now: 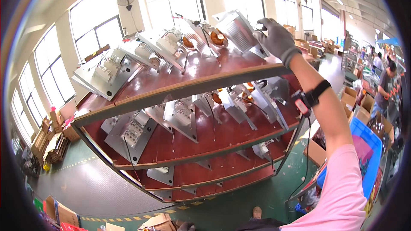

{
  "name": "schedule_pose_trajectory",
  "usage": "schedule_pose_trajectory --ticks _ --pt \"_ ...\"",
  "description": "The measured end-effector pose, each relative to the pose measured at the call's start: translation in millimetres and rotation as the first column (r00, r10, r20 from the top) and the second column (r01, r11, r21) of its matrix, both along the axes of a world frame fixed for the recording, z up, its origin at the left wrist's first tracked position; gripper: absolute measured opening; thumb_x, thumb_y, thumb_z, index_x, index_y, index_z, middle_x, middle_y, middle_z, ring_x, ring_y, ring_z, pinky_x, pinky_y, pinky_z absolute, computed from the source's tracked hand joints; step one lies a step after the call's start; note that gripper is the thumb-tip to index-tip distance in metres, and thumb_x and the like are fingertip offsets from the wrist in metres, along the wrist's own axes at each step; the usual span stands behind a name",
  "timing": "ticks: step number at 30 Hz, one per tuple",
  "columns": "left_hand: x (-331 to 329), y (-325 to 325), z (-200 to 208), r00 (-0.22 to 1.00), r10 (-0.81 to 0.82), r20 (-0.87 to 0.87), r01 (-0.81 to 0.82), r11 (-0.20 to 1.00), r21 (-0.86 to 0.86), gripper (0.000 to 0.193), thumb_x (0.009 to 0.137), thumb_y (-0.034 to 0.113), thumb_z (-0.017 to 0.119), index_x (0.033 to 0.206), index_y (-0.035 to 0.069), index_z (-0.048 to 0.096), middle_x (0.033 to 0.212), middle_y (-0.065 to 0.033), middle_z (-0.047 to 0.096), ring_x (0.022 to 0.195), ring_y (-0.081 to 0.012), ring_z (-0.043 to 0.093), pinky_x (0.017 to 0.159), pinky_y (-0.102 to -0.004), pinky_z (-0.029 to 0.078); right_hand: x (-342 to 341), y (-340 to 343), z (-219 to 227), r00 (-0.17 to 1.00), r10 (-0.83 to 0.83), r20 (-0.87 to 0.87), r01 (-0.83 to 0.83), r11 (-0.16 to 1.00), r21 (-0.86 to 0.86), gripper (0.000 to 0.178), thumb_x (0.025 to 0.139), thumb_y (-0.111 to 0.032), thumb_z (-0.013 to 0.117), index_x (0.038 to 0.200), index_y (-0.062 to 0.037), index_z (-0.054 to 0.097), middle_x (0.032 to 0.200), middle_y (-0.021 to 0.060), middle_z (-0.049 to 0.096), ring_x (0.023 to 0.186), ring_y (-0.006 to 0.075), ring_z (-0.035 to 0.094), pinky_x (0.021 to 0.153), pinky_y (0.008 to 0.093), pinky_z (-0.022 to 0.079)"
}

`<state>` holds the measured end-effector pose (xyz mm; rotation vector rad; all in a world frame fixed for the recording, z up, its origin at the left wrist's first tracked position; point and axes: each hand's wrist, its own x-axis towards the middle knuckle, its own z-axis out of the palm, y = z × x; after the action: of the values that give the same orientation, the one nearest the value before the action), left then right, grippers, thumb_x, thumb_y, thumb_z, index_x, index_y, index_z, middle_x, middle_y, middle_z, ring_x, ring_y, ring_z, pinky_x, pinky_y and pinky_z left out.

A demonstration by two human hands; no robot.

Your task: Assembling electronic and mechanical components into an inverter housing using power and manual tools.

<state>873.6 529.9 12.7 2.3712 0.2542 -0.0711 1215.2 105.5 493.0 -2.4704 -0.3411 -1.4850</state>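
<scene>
My right hand (276,39), in a grey glove, reaches up to the top shelf. Its thumb and fingers are apart, beside the right edge of a finned aluminium heat sink (242,32) on a tilted metal plate. Whether the fingertips touch that edge is hard to tell. To its left stands a copper-wound coil (218,37), with more heat sink assemblies (107,70) along the shelf, carrying white parts and loose wires. At the bottom edge a dark grey shape (186,226) could be my gloved left hand; its fingers cannot be made out.
The shelf rack (180,89) has red boards and several tiers bearing similar assemblies. A blue bin (369,154) and open cartons (349,98) are on the right. A cable (306,158) hangs from my right wrist device. Another person (385,85) works far right; flattened cardboard (55,145) lies left.
</scene>
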Motion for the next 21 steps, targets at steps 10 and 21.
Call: schedule_pose_trajectory --ticks 10,21 --pt "25.0 -84.8 18.0 0.958 0.271 0.099 -0.265 0.962 -0.072 0.027 0.083 0.026 0.056 0.101 0.008 0.064 0.096 -0.0156 0.065 0.091 -0.0334 0.061 0.078 -0.0392 0.048 128.5 -2.6 28.1 0.989 0.146 -0.034 -0.130 0.945 0.301 0.023 0.080 -0.034 0.060 0.085 -0.0115 0.058 0.078 0.0148 0.062 0.078 0.0343 0.061 0.070 0.0415 0.047" --pt "99.4 -95.6 87.2 0.960 0.233 0.158 -0.233 0.972 -0.016 0.030 0.084 0.022 0.058 0.108 0.005 0.061 0.085 -0.0113 0.064 0.083 -0.0256 0.062 0.075 -0.0358 0.049 95.5 -192.5 24.4 0.762 0.577 0.292 -0.636 0.584 0.505 0.022 0.079 -0.021 0.061 0.090 -0.0020 0.061 0.075 0.0026 0.059 0.064 0.0104 0.049 0.060 0.0275 0.043"
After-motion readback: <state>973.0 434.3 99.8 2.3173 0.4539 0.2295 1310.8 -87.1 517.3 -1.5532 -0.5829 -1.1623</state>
